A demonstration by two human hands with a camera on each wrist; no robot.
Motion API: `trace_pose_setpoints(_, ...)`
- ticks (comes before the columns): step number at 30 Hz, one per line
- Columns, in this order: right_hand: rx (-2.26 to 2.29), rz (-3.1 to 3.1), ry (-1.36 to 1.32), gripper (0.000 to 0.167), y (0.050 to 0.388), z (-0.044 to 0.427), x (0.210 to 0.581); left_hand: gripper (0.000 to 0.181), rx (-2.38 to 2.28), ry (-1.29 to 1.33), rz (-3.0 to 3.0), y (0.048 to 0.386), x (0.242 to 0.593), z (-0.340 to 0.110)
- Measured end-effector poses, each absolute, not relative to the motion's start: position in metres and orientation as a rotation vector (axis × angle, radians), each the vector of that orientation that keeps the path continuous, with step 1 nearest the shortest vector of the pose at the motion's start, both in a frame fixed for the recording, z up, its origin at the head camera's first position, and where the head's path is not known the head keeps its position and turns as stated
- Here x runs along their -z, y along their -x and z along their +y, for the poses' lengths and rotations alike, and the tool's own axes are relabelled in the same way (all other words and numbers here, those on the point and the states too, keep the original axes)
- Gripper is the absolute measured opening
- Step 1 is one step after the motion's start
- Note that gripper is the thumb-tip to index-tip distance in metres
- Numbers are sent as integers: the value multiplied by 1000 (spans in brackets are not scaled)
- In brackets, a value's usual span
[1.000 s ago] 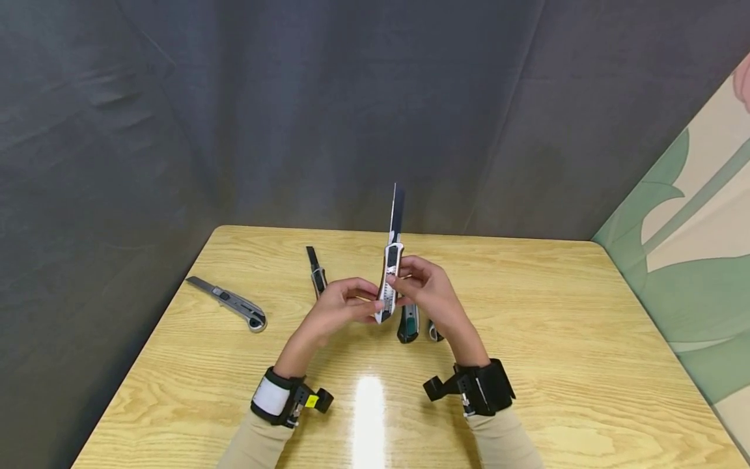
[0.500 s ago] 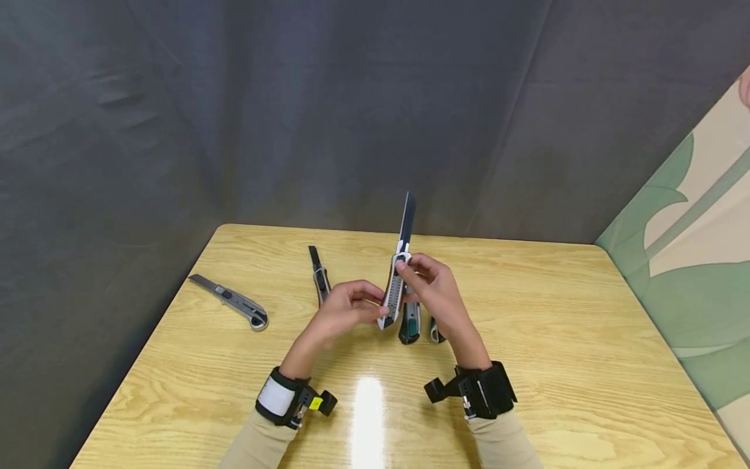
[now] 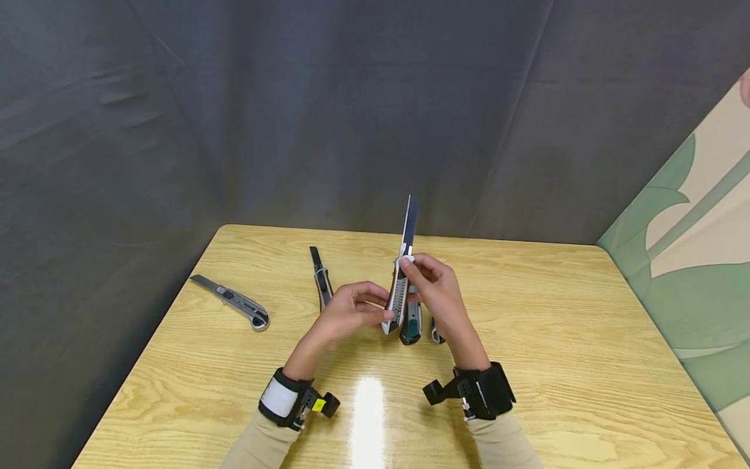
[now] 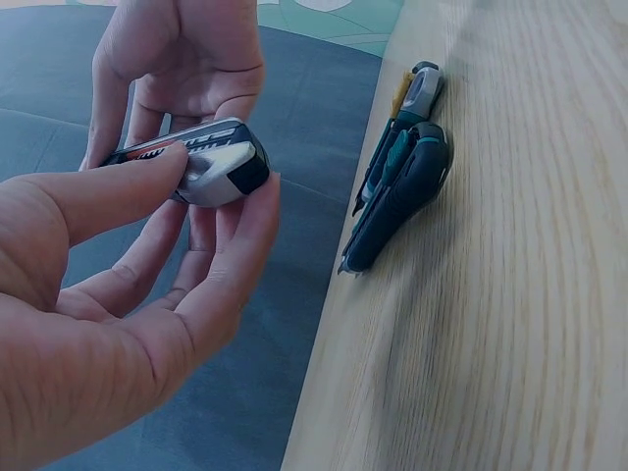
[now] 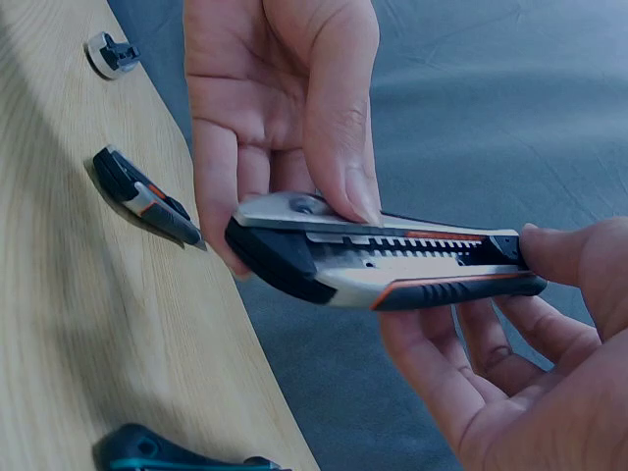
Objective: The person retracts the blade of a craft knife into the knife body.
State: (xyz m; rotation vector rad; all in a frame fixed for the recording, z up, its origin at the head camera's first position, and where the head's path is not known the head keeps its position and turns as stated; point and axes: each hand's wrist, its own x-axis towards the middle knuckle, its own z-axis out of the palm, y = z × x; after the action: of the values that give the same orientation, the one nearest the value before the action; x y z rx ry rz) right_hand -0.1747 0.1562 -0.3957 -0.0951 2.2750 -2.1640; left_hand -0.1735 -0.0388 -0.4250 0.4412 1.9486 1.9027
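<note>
A silver-and-black snap-off utility knife (image 3: 397,301) with orange trim is held up above the table, its long dark blade (image 3: 411,225) pointing up and away. My left hand (image 3: 350,311) pinches the butt end between thumb and fingers. Around the blade end, my right hand (image 3: 441,296) grips the handle, its thumb at the slider end of the slotted track, as the right wrist view shows on the knife (image 5: 392,265). That view does not show the blade. Below the hands lies a dark knife with a green slider (image 3: 413,327), partly covered by the held one.
At the table's left lies a grey utility knife (image 3: 234,303). Another knife (image 3: 321,281) lies behind my left hand, partly hidden. A ring-ended knife (image 3: 436,334) is mostly covered by my right hand. A dark curtain (image 3: 375,117) hangs behind the wooden table (image 3: 586,339).
The held knife has shifted slightly right and lower. My right thumb has moved up the handle toward the blade end. My left hand has followed a little to the right, still pinching the butt.
</note>
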Motion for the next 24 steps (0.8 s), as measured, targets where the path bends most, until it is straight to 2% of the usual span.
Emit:
trace_pose_setpoints(16,2221,2278,21,33,172,150,396,29,-1944,-415,1906,173,424,-38)
trace_pose_setpoints(24,2180,2302,28,37,174,148,397,29,-1953,-393,1899,173,424,-40)
